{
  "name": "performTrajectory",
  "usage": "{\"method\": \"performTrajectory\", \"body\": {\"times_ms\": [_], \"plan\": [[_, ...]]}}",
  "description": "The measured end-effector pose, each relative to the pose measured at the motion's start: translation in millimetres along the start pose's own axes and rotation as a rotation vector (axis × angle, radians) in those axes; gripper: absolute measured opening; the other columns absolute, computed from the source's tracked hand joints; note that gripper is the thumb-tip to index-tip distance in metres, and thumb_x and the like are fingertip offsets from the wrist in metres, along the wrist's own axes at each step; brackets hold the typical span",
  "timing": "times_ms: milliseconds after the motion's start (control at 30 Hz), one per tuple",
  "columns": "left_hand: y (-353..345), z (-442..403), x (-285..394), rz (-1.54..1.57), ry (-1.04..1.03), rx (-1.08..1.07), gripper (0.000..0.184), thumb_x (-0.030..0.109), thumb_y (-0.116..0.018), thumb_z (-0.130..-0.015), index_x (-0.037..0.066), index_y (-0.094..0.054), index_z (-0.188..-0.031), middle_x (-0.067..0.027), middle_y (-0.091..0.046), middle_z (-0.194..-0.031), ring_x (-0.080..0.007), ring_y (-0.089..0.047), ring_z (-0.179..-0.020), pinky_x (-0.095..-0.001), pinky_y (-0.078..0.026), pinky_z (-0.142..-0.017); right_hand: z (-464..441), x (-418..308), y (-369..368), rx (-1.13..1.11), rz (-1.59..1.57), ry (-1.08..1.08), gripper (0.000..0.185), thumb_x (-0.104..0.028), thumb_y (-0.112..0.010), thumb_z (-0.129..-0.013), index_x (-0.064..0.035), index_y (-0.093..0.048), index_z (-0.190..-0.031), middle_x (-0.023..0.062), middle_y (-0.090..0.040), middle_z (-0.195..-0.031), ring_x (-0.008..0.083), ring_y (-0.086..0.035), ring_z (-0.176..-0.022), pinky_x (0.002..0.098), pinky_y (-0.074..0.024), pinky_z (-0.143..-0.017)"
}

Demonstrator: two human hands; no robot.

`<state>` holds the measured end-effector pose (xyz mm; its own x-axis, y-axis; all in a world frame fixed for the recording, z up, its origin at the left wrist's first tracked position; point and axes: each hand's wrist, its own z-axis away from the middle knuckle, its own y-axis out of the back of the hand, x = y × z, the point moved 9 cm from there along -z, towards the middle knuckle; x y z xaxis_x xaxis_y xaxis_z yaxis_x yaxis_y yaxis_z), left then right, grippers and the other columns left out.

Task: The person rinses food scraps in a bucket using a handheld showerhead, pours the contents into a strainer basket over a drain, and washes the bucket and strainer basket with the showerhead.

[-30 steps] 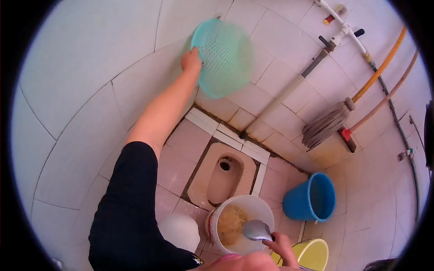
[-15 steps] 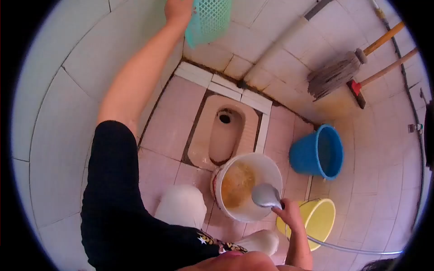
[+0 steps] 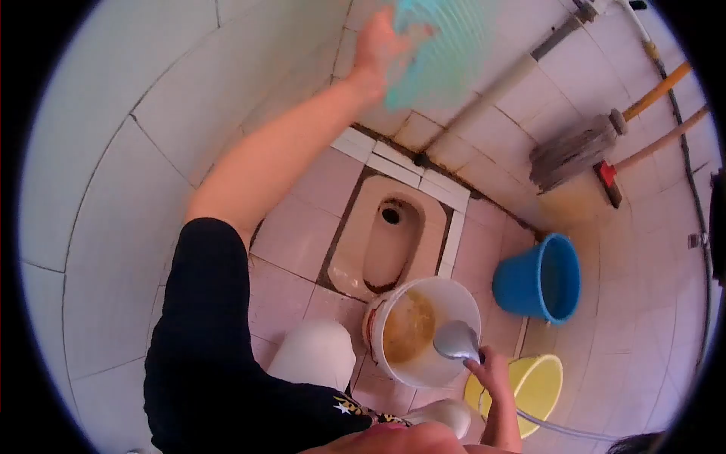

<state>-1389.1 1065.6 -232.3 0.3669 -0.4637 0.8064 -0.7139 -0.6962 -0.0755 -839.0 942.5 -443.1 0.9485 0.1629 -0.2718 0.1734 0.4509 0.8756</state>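
My left hand [image 3: 382,49] is raised at the top, its fingers closed on the edge of a mint-green plastic basket [image 3: 446,53]. The basket is blurred and partly out of the frame. Low on the right, my right hand [image 3: 491,372] grips the handle of a silver shower head [image 3: 457,340]. The shower head hangs over a white bucket [image 3: 463,303] that holds cloudy yellowish-brown water [image 3: 408,329]. From behind my right wrist a clear hose [image 3: 567,430] runs to the right.
Beyond the white bucket lies a squat toilet [image 3: 389,242] set in the floor. A blue bucket [image 3: 522,280] and a yellow bucket [image 3: 538,382] stand on the right. A grey mop [image 3: 575,151] and a red-ended tool [image 3: 609,178] hang along the tiled wall.
My left hand has swung the basket to the right, and its ridged face now shows. The shower head stays over the white bucket. The whole view has shifted slightly.
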Motion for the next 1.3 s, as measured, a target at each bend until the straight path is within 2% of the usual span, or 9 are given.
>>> {"method": "performTrajectory", "body": {"times_ms": [100,233,500,633,733,800,1000,1200,1300], "plan": [[-61.7,101.1,5.5,-0.209,-0.349,-0.380,0.031,0.030,-0.063,-0.083,0.003,-0.055,-0.094,-0.0121,-0.057,-0.080,-0.0258,-0.056,-0.074,-0.0379,-0.045,-0.066,4.3,-8.8,3.0,-0.039,0.013,-0.054,0.039,-0.029,-0.073,-0.069,0.0006,-0.062,-0.093,0.0211,-0.064,-0.081,0.0361,-0.063,-0.077,0.0413,-0.0480,-0.068],[-134.1,259.4,-103.7,-0.381,-0.366,-0.939,0.030,0.032,-0.063,-0.080,0.008,-0.055,-0.095,-0.0162,-0.057,-0.085,-0.0361,-0.056,-0.082,-0.0472,-0.045,-0.069,17.6,-13.8,10.5,-0.037,0.013,-0.093,0.037,-0.028,-0.072,-0.070,0.0007,-0.062,-0.092,0.0203,-0.064,-0.080,0.0359,-0.062,-0.075,0.0406,-0.0480,-0.067],[-176.7,441.1,-209.0,-0.424,-0.206,-1.291,0.016,0.013,-0.056,-0.075,0.007,-0.052,-0.089,-0.0161,-0.057,-0.085,-0.0355,-0.057,-0.083,-0.0455,-0.048,-0.066,49.4,11.7,-0.5,-0.051,-0.077,-0.224,0.039,-0.028,-0.072,-0.073,0.0020,-0.062,-0.095,0.0199,-0.064,-0.078,0.0334,-0.063,-0.073,0.0392,-0.0481,-0.067],[-173.7,467.5,-242.7,-0.383,-0.343,-1.304,0.017,0.014,-0.056,-0.075,0.007,-0.052,-0.091,-0.0162,-0.057,-0.087,-0.0357,-0.057,-0.083,-0.0462,-0.048,-0.067,54.3,10.5,-1.4,-0.046,-0.080,-0.255,0.039,-0.027,-0.073,-0.072,0.0024,-0.061,-0.095,0.0198,-0.064,-0.076,0.0321,-0.063,-0.072,0.0382,-0.0481,-0.067],[-181.3,478.6,-263.1,-0.461,-0.252,-1.291,0.020,0.016,-0.058,-0.075,0.007,-0.052,-0.092,-0.0160,-0.057,-0.088,-0.0365,-0.057,-0.083,-0.0469,-0.048,-0.067,56.8,17.5,-5.6,-0.028,-0.104,-0.284,0.039,-0.025,-0.073,-0.072,0.0033,-0.061,-0.096,0.0204,-0.063,-0.076,0.0311,-0.063,-0.072,0.0372,-0.0479,-0.068],[-187.3,483.0,-273.8,-0.359,0.080,-1.253,0.025,0.018,-0.059,-0.076,0.008,-0.053,-0.098,-0.0168,-0.056,-0.086,-0.0371,-0.057,-0.084,-0.0464,-0.048,-0.070,53.7,20.2,-6.5,0.013,-0.127,-0.277,0.040,-0.024,-0.073,-0.072,0.0044,-0.061,-0.097,0.0197,-0.063,-0.077,0.0287,-0.062,-0.072,0.0360,-0.0476,-0.067],[-188.1,500.2,-291.5,-0.197,0.084,-1.263,0.033,0.017,-0.057,-0.080,0.008,-0.055,-0.112,-0.0192,-0.057,-0.111,-0.0387,-0.056,-0.097,-0.0437,-0.045,-0.086,35.9,27.7,3.6,0.033,-0.342,-0.323,0.033,-0.016,-0.073,-0.073,0.0056,-0.062,-0.094,0.0100,-0.063,-0.074,0.0156,-0.057,-0.069,0.0302,-0.0469,-0.065],[-122.3,502.7,-357.4,-0.053,0.770,-1.229,0.025,0.019,-0.056,-0.082,0.005,-0.059,-0.103,-0.0160,-0.065,-0.091,-0.0306,-0.062,-0.085,-0.0401,-0.049,-0.074,34.9,23.4,7.2,0.105,-0.349,-0.312,0.033,-0.014,-0.072,-0.072,0.0060,-0.060,-0.095,0.0065,-0.058,-0.070,0.0134,-0.051,-0.065,0.0279,-0.0439,-0.061],[-59.7,457.9,-261.9,-0.302,0.400,-1.034,0.024,0.025,-0.057,-0.085,0.002,-0.060,-0.093,-0.0113,-0.065,-0.077,-0.0202,-0.062,-0.070,-0.0348,-0.050,-0.062,34.8,31.1,5.4,0.133,-0.363,-0.294,0.033,-0.015,-0.072,-0.072,0.0062,-0.060,-0.095,0.0067,-0.057,-0.069,0.0137,-0.051,-0.064,0.0275,-0.0437,-0.060]]}}
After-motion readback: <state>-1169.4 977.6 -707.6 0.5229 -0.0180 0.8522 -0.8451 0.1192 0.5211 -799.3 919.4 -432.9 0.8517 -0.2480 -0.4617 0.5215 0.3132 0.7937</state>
